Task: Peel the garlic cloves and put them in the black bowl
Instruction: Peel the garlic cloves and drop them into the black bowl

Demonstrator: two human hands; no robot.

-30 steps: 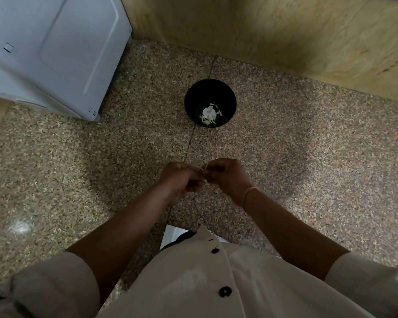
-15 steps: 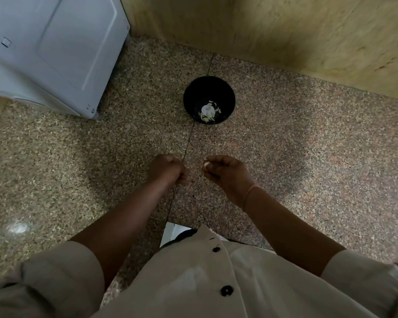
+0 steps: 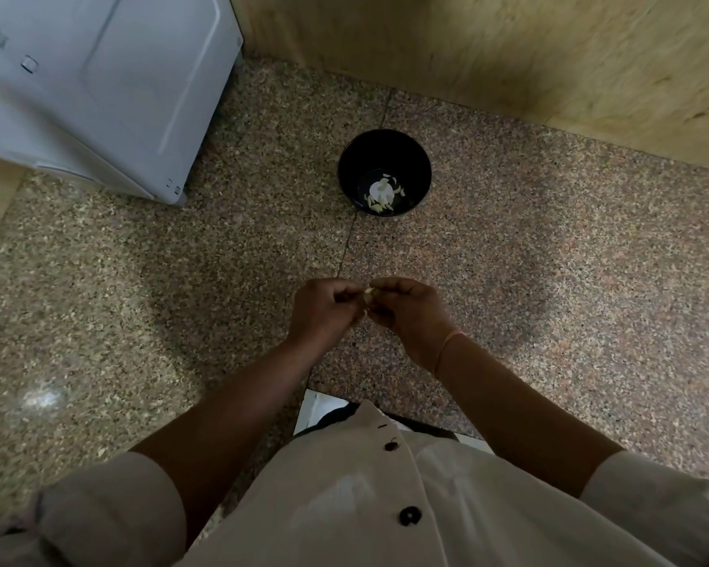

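Granite (image 3: 549,280), speckled brown and grey and polished enough to catch a glare, spreads under me in slabs that meet at a thin seam (image 3: 346,247). Matte, grainy wood panelling (image 3: 508,47) walls it off from twelve to two o'clock. A smooth, boxy white appliance (image 3: 99,75) sits at ten. The black bowl (image 3: 369,153), round and deep, stands at twelve o'clock from my hands, well apart, with pale peeled cloves (image 3: 381,192) in its bottom. My left hand (image 3: 324,308) and right hand (image 3: 406,313) meet at the fingertips, both curled and pinching one small pale garlic clove (image 3: 368,294) between them. A thin pink thread (image 3: 447,349) circles my right wrist.
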